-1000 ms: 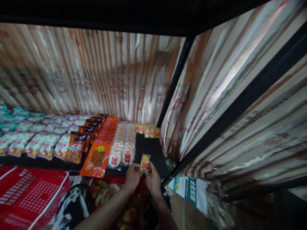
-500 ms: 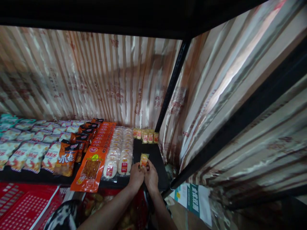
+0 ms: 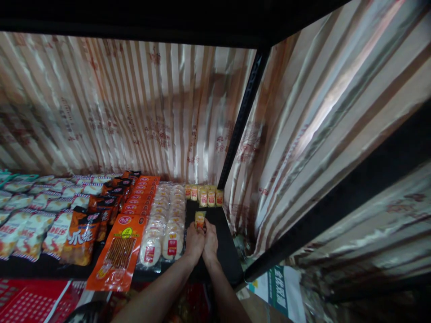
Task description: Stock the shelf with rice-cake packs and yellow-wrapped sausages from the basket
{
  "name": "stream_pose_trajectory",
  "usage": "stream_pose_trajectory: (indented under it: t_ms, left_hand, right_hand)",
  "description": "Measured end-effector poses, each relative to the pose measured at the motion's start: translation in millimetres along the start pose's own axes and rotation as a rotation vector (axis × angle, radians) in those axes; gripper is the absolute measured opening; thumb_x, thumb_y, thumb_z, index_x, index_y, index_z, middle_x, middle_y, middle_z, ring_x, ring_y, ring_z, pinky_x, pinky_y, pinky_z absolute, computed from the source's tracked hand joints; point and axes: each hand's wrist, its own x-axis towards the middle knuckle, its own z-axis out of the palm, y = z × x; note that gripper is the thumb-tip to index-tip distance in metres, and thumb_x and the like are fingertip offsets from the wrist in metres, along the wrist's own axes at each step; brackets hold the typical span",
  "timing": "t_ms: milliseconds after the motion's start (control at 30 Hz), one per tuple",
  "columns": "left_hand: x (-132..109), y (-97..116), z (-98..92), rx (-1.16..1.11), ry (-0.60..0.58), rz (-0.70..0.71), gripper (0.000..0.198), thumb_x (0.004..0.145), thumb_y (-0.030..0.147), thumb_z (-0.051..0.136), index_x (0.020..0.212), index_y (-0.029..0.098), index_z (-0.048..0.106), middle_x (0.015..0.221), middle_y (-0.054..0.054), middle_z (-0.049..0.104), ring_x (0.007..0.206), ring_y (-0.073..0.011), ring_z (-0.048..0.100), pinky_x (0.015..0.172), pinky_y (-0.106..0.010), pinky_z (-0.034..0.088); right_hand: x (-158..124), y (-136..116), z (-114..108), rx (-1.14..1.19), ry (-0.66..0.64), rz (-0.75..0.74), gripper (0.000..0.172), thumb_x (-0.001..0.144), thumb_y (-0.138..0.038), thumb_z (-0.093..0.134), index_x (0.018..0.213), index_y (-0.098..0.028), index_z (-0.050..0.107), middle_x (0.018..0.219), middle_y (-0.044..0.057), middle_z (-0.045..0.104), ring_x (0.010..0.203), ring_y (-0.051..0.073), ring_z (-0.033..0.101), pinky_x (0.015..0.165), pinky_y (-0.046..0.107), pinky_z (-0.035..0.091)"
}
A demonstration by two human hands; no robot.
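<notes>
- Left hand (image 3: pixel 194 242) and right hand (image 3: pixel 210 237): together, closed on the lower end of a small yellow packet (image 3: pixel 200 219); fingertips partly hidden.
- Packet position: over the black shelf (image 3: pixel 218 229), near side of matching packets (image 3: pixel 203 197), right of round cracker packs (image 3: pixel 171 242).
- Advised: light grip against crushing; label facing near; left forearm clear of cracker packs.
</notes>
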Motion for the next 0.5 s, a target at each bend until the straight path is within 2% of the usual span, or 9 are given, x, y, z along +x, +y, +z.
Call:
stream_pose_trajectory:
  t_ms: [267, 500]
  left_hand:
    - [29, 0, 7.8, -0.027, 0.036, 0.014, 0.027, 0.084, 0.014, 0.042, 0.108, 0.010, 0.054, 0.109, -0.014, 0.065, 0.098, -0.0167, 0.063, 0.084, -0.022, 0.044]
    - [58, 3, 14.1, -0.047, 0.097, 0.030, 0.027, 0.082, 0.013, 0.045, 0.107, 0.011, 0.055, 0.112, -0.014, 0.064, 0.103, -0.0169, 0.061, 0.089, -0.024, 0.043]
  right_hand:
    - [19, -8, 9, 0.156, 0.008, 0.027, 0.027, 0.070, -0.023, 0.043, 0.091, -0.018, 0.058, 0.090, 0.007, 0.064, 0.081, 0.018, 0.062, 0.076, 0.028, 0.048]
    - [35, -13, 18, 0.247, -0.003, 0.039, 0.032, 0.071, -0.024, 0.038, 0.090, -0.016, 0.063, 0.087, 0.007, 0.068, 0.084, 0.018, 0.063, 0.079, 0.028, 0.048]
